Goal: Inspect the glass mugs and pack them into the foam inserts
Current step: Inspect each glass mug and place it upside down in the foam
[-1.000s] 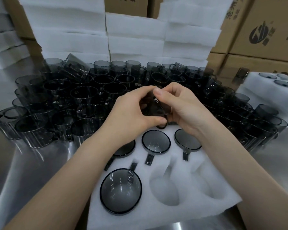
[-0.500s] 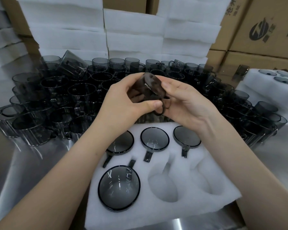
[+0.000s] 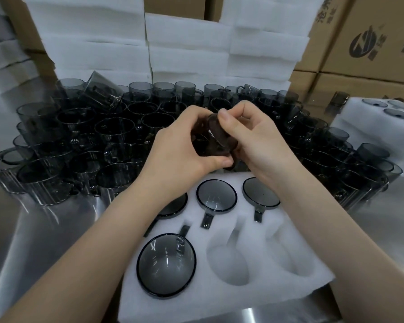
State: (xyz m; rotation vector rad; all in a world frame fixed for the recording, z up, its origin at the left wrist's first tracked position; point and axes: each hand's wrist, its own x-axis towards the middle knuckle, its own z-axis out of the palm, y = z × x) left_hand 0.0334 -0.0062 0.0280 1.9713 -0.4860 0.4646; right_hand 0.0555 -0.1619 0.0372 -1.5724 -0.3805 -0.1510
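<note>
Both the left hand (image 3: 180, 145) and right hand (image 3: 254, 143) have fingers clamped around one smoky glass mug (image 3: 216, 138), held above the foam insert (image 3: 238, 227). Four mugs sit in that insert; two of its near pockets lie open.

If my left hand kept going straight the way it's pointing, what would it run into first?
Apart from the glass mug it grips, the left hand would probably meet the right hand, which holds the mug's other side. Depth is unclear.
</note>
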